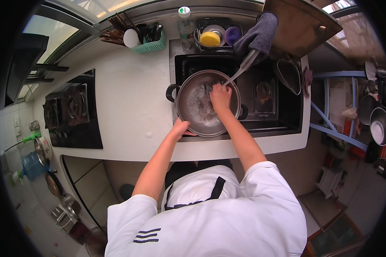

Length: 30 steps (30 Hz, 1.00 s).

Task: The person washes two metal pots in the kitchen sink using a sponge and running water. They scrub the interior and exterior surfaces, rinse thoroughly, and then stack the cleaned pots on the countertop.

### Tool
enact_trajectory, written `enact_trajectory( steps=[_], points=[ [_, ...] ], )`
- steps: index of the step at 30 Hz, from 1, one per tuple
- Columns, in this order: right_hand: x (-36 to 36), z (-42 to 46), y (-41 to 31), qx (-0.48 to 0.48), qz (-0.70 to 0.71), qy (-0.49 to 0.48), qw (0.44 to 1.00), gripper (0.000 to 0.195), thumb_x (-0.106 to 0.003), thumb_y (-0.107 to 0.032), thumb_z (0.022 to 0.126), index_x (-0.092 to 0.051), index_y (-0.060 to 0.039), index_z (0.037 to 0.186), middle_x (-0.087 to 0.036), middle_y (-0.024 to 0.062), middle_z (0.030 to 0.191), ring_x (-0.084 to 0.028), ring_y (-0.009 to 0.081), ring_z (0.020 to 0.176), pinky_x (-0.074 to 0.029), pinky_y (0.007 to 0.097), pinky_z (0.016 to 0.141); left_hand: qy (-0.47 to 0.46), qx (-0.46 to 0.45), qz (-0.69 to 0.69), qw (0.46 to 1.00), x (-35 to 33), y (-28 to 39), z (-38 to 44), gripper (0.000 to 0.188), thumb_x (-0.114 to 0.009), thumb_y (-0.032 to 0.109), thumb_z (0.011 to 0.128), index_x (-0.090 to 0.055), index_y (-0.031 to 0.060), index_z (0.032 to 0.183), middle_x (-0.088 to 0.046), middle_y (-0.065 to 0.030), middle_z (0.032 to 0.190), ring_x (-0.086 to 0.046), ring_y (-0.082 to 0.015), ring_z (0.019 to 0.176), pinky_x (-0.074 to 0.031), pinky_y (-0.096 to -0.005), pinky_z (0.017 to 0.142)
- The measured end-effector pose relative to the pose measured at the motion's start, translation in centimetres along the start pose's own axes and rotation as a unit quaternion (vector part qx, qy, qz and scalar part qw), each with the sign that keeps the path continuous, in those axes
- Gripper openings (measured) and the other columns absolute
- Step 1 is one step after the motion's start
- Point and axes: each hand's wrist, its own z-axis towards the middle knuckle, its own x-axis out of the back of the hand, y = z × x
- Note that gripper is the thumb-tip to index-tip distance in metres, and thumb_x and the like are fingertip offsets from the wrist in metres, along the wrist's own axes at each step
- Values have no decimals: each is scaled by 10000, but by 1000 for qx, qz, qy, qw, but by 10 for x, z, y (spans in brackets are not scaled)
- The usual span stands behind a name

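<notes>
A wide metal pot [196, 112] with two black side handles rests over the left part of the black sink [289, 123]. My left hand [181, 128] grips its near-left rim. Inside the pot, my right hand [221, 96] presses a dark grey scrubber [207, 86] against the wall; the fingers partly hide it. Whitish, wet-looking streaks cover the pot's bottom. The metal faucet [244, 66] slants down from the upper right, its tip close to my right fingers. A grey cloth [260, 32] is draped over the faucet's base.
A green basket [151, 45] with utensils, a plastic bottle [186, 29] and a rack holding a yellow sponge [210, 39] line the back. A cutting board [302, 27] leans behind the faucet. A strainer basket [289, 76] sits at the sink's right, a gas stove [74, 112] at left.
</notes>
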Motion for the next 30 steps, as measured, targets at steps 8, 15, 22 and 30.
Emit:
enact_trajectory(
  steps=[8, 15, 22, 30],
  points=[
    [1, -28, -51, 74, 228, -175, 955, 325, -649, -176, 735, -493, -22, 974, -538, 139, 949, -555, 334, 884, -468, 427, 717, -15, -26, 6, 1000, -2, -5, 0, 489, -373, -73, 774, -263, -71, 1251, -492, -239, 1096, -608, -377, 862, -599, -420, 638],
    [-23, -35, 8, -41, -26, -126, 991, 186, -564, -112, 755, -524, -45, 924, -539, 134, 915, -594, 298, 798, -495, 403, 637, -9, 18, 13, 1000, -4, 8, -2, 501, -374, -83, 767, -282, -36, 1257, -495, -232, 1111, -608, -374, 876, -600, -420, 629],
    [-20, -8, -60, 66, 134, -55, 987, 185, -526, -124, 777, -516, -23, 932, -531, 144, 918, -562, 307, 842, -476, 387, 707, -20, 26, 7, 999, -2, 1, 1, 504, -373, -83, 761, -307, -22, 1257, -518, -229, 1108, -618, -361, 861, -600, -421, 606],
    [-29, -71, -27, -79, -14, -198, 977, 182, -511, -131, 783, -518, -19, 926, -528, 146, 949, -586, 265, 805, -488, 398, 696, -48, 51, 0, 998, 12, -11, 16, 440, -382, -79, 789, -316, -61, 1223, -532, -227, 1067, -623, -356, 840, -597, -423, 634]
  ],
)
